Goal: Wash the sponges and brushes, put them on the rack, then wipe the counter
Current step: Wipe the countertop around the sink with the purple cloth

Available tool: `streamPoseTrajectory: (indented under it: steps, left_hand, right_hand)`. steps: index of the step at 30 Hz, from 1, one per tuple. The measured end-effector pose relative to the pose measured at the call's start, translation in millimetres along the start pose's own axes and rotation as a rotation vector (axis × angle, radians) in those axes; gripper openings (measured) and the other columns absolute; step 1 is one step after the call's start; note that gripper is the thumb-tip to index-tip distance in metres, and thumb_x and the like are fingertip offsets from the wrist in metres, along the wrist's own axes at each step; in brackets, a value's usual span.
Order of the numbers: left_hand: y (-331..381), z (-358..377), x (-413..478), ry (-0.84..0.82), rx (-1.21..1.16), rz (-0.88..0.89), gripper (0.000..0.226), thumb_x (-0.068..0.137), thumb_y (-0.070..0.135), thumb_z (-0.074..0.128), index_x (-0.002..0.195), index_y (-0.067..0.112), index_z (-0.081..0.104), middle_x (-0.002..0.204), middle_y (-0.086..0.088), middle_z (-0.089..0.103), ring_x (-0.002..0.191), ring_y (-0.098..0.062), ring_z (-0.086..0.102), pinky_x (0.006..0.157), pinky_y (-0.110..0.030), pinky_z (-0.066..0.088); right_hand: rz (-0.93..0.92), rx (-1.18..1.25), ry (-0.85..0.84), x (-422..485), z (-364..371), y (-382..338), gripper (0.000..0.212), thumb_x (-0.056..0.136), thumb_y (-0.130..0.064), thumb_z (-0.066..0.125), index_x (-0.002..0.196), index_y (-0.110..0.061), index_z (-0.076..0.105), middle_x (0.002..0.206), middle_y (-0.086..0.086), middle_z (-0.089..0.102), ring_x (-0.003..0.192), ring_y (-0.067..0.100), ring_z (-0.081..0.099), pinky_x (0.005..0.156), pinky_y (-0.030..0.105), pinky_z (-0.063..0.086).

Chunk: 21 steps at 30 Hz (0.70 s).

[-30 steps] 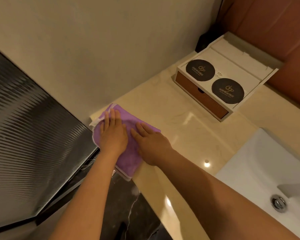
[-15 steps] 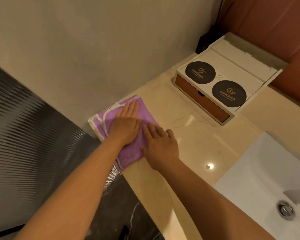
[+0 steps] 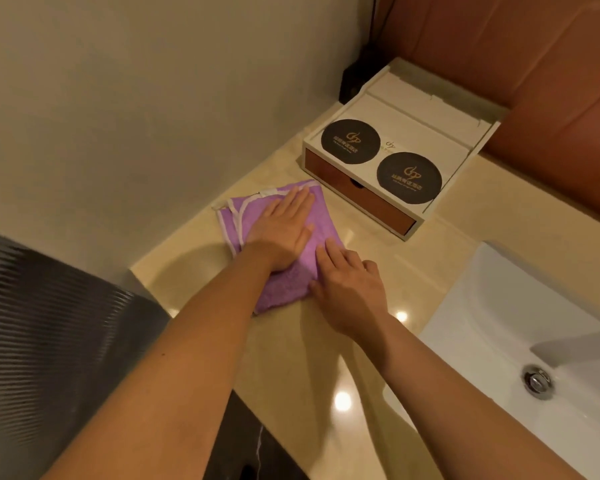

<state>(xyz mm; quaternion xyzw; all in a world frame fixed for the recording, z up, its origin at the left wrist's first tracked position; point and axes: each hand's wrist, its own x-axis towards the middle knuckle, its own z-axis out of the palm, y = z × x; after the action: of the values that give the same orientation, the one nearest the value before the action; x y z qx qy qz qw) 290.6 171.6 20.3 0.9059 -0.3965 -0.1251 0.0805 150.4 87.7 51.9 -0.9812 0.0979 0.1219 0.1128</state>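
A purple cloth (image 3: 321, 211) with white trim lies folded on the beige stone counter (image 3: 399, 261), near the wall. My left hand (image 3: 281, 230) lies flat on top of it, fingers together and pointing toward the wall. My right hand (image 3: 347, 289) rests beside it at the cloth's near right edge, fingertips on the fabric and palm on the counter. No sponges, brushes or rack are in view.
A white box (image 3: 406, 129) with a brown drawer front and two black round coasters stands just beyond the cloth. A white sink basin (image 3: 499, 323) with a metal drain (image 3: 537, 381) is at the right. A dark ribbed panel (image 3: 49, 323) borders the counter's left end.
Both hands have slid the cloth along the counter from its left end toward the white box. The left end of the counter now shows bare.
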Motion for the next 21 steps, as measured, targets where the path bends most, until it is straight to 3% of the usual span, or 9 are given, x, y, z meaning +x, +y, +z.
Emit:
streamPoseTrajectory:
  steps: [5, 12, 17, 21]
  left_hand:
    - [13, 3, -2, -0.019, 0.069, 0.004, 0.056, 0.101, 0.033, 0.019, 0.149, 0.016, -0.005, 0.159, 0.001, -0.007, 0.146, -0.013, -0.006, 0.119, -0.031, 0.0]
    - [37, 15, -14, -0.006, 0.113, 0.127, 0.057, 0.1, 0.034, 0.019, 0.149, 0.017, -0.003, 0.159, 0.0, -0.004, 0.146, -0.014, -0.004, 0.118, -0.032, 0.002]
    - [62, 26, -29, -0.005, 0.104, 0.177, 0.058, 0.1, 0.036, 0.019, 0.149, 0.019, -0.006, 0.159, 0.001, -0.005, 0.146, -0.014, -0.004, 0.118, -0.032, 0.001]
    - [85, 35, -47, -0.001, 0.104, 0.161, 0.058, 0.1, 0.036, 0.02, 0.149, 0.017, -0.006, 0.159, 0.0, -0.006, 0.146, -0.016, -0.004, 0.118, -0.033, 0.002]
  right_hand:
    - [0.033, 0.042, -0.064, -9, -5, 4, 0.056, 0.098, -0.036, 0.031, 0.148, -0.017, 0.017, 0.158, 0.001, 0.014, 0.138, 0.023, 0.023, 0.104, 0.038, 0.025]
    - [0.123, 0.004, -0.005, -46, 12, 8, 0.056, 0.097, -0.029, 0.036, 0.148, -0.015, 0.017, 0.158, 0.004, 0.016, 0.137, 0.026, 0.028, 0.104, 0.038, 0.027]
    - [0.161, 0.015, 0.053, -85, 24, 13, 0.059, 0.081, -0.029, 0.052, 0.135, -0.007, 0.046, 0.141, 0.013, 0.048, 0.116, 0.034, 0.055, 0.089, 0.043, 0.045]
    - [0.179, 0.096, 0.095, -110, 27, 22, 0.057, 0.084, -0.032, 0.035, 0.138, -0.015, 0.043, 0.146, 0.006, 0.042, 0.124, 0.03, 0.048, 0.096, 0.041, 0.037]
